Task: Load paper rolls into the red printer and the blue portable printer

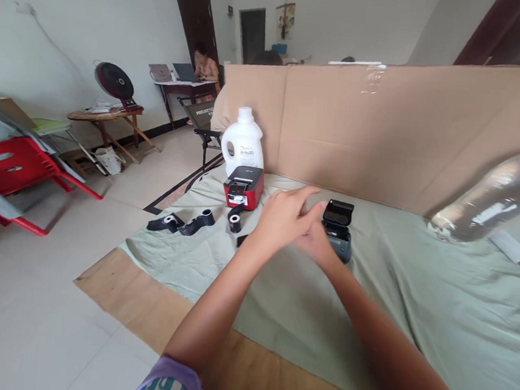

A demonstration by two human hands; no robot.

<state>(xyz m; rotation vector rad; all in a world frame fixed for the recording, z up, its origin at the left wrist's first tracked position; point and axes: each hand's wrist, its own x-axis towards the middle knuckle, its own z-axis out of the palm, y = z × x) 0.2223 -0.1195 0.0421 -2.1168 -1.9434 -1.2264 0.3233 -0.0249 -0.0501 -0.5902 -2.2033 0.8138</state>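
Observation:
My left hand (280, 216) is raised above the cloth, its visible fingers stretched out and nothing seen in them. Close behind it, my right hand (314, 240) is partly hidden and slightly blurred; its thumb points up, and its other fingers do not show. The hands overlap in view. Just beyond my right hand stands a small dark printer-like device (341, 247) with its lid up. A red and black label printer (251, 193) sits farther left. Near it lie a black roll with a white core (234, 222) and black strips curled into rolls (197, 223).
A pale green cloth (294, 321) covers the wooden board (261, 373). A white jug (249, 142) stands behind the red printer. Cardboard (353, 130) walls the back. At right lie a wrapped clear-plastic bundle (489, 199) and a white tube (515, 249). Someone sits at a far desk.

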